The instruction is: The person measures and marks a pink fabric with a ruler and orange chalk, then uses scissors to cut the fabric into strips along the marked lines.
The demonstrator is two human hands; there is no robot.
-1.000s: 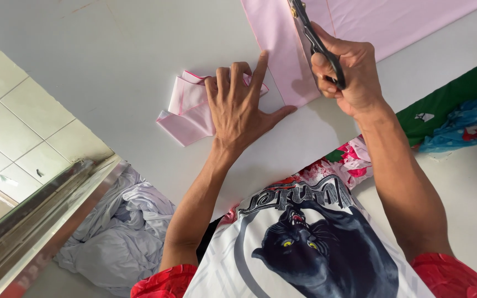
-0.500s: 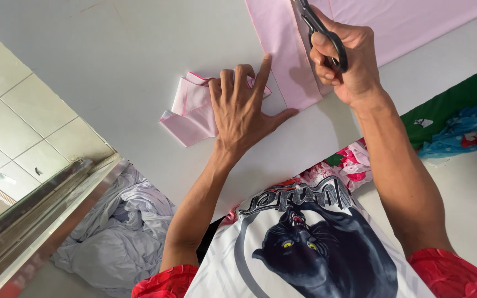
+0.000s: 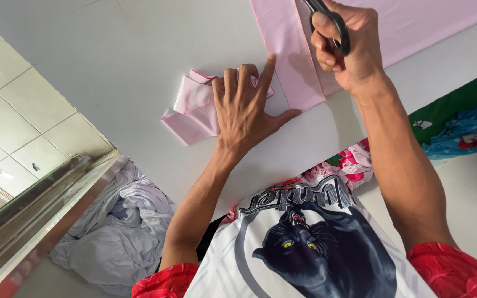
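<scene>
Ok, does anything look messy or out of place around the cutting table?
Only the white cloth, lying crumpled in a heap on the floor beside the white table. On top, the pink fabric lies flat and the folded pink pieces sit under the left hand.

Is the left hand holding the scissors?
No, the right hand grips the black scissors over the pink cloth, while the left hand lies flat, fingers spread.

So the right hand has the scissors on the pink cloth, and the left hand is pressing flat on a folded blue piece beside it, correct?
Not quite: the folded piece under the left hand is pink, not blue, as the head view shows. The rest holds: the right hand grips the scissors on the pink cloth.
</scene>
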